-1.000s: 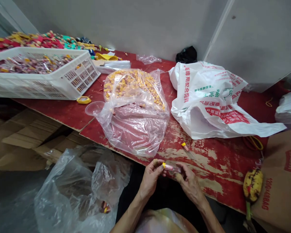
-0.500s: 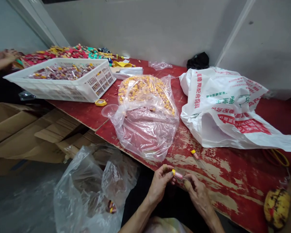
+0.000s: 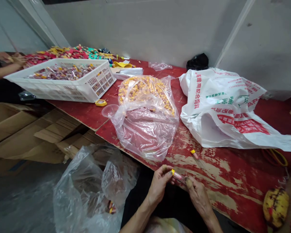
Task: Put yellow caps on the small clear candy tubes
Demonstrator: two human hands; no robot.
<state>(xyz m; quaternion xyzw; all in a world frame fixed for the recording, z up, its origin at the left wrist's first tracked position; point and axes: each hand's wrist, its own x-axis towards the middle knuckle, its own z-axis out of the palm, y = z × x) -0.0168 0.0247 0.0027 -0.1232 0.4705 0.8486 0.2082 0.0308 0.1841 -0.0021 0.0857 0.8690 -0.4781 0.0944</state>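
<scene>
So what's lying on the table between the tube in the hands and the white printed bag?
In the head view, one loose yellow-capped tube lies on the worn red table between the held tube and the white printed bag.

Small pink tube (image 3: 177, 175) with a yellow cap; lying slantwise, held just off the table's near edge.
</scene>
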